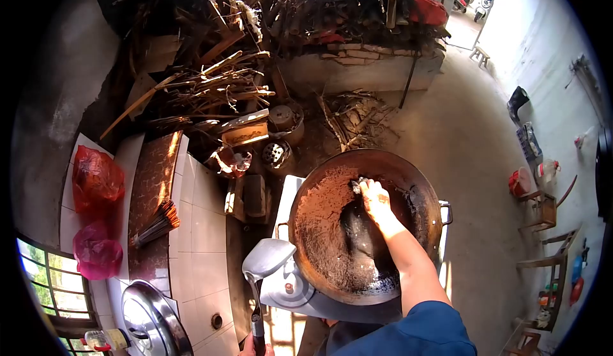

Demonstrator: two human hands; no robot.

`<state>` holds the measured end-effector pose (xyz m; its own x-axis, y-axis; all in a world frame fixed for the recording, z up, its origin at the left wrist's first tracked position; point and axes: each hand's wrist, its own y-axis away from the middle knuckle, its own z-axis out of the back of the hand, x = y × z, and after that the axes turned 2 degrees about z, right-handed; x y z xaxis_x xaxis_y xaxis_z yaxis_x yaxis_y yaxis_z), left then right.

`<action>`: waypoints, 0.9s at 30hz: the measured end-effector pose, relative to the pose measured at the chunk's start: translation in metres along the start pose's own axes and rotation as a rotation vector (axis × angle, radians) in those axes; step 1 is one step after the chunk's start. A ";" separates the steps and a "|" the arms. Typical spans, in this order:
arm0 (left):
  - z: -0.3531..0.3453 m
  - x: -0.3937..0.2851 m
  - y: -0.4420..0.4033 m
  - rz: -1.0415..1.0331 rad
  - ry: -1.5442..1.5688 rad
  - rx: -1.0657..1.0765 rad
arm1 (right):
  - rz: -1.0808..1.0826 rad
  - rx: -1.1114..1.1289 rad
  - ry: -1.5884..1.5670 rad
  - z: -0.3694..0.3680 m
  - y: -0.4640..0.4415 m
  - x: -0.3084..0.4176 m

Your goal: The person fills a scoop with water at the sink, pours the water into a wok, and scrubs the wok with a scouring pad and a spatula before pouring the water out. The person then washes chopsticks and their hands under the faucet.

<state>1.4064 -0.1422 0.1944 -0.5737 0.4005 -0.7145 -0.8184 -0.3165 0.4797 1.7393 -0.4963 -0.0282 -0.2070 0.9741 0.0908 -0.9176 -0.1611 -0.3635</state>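
A large wok (pixel 319 228) sits in front of me, its inside coated rusty brown with a dark wet patch and greyish liquid near the lower side. My right hand (pixel 375 197) reaches into it, fingers closed on a small dark, greyish wad (pixel 356 184) pressed to the wok's inner wall. The wad is mostly hidden by the fingers, so its kind is unclear. At the bottom edge my left hand (pixel 248 348), partly out of view, is wrapped round the dark handle of a metal wok spatula (pixel 268 258). The spatula's broad blade lies left of the wok, above a round grey lid-like piece (pixel 288 287).
A tiled counter (pixel 201 254) on the left bears a bundle of thin sticks (pixel 156 224), red and pink bags (pixel 98 178) and a shiny metal lid (pixel 153 321). Firewood (pixel 223 88) is piled behind. Wooden chairs (pixel 554 260) line the right wall.
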 end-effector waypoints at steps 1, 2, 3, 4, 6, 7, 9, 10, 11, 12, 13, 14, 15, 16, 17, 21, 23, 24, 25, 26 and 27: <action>0.002 -0.007 0.001 0.011 -0.012 0.013 | -0.026 0.087 0.026 0.009 0.017 -0.009; 0.003 -0.015 0.002 -0.013 -0.008 0.037 | -0.087 0.150 -0.022 0.012 0.037 -0.015; 0.004 -0.023 0.002 -0.042 -0.001 0.057 | -0.145 0.207 -0.070 0.012 0.057 -0.018; 0.004 -0.028 0.003 -0.068 0.010 0.075 | -0.172 0.284 -0.135 0.014 0.081 -0.015; -0.004 -0.017 0.003 -0.209 -0.080 -0.033 | -0.055 0.361 -0.211 0.044 0.085 -0.013; -0.007 -0.020 0.003 -0.288 -0.166 -0.091 | 0.088 0.360 -0.221 0.069 0.076 -0.008; -0.012 -0.017 0.003 -0.189 -0.052 -0.029 | 0.258 0.227 -0.262 0.076 0.037 -0.013; -0.015 -0.015 0.002 -0.194 -0.080 -0.041 | 0.357 0.099 -0.261 0.080 0.013 -0.015; -0.020 -0.029 0.007 -0.215 0.109 -0.044 | 0.398 0.038 -0.279 0.082 -0.009 -0.021; -0.021 -0.036 0.007 -0.200 0.033 -0.031 | 0.455 0.069 -0.255 0.087 -0.032 -0.031; -0.021 -0.037 0.009 -0.179 -0.040 -0.019 | 0.529 0.096 -0.060 0.080 -0.049 -0.049; -0.024 -0.030 0.009 -0.007 0.095 0.078 | 0.523 0.142 0.054 0.063 -0.058 -0.073; -0.037 -0.025 0.008 -0.171 0.059 -0.071 | 0.615 0.173 0.138 0.072 -0.061 -0.094; -0.043 -0.015 0.006 -0.178 0.067 -0.089 | 0.631 0.262 0.178 0.079 -0.056 -0.105; -0.046 -0.007 0.006 -0.187 0.083 -0.105 | 0.607 0.384 0.197 0.088 -0.043 -0.112; -0.053 -0.015 0.004 -0.159 0.062 -0.105 | 0.497 0.609 0.089 0.122 0.066 -0.123; -0.055 -0.018 0.003 -0.177 0.066 -0.107 | 0.331 0.827 0.044 0.147 0.106 -0.096; -0.056 -0.019 0.003 -0.179 0.092 -0.108 | 0.291 0.858 -0.003 0.147 0.115 -0.079; -0.058 -0.021 0.002 -0.187 0.118 -0.107 | 0.246 0.883 -0.048 0.142 0.123 -0.061; -0.058 -0.024 0.002 -0.176 0.124 -0.079 | 0.287 0.792 -0.090 0.119 0.141 -0.046; -0.061 -0.024 0.001 -0.196 0.123 -0.088 | 0.291 0.605 -0.333 0.094 0.152 -0.026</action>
<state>1.4217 -0.2042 0.1808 -0.3913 0.3559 -0.8487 -0.9045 -0.3189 0.2833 1.5728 -0.5609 0.0013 -0.4735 0.7949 0.3794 -0.8166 -0.5576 0.1492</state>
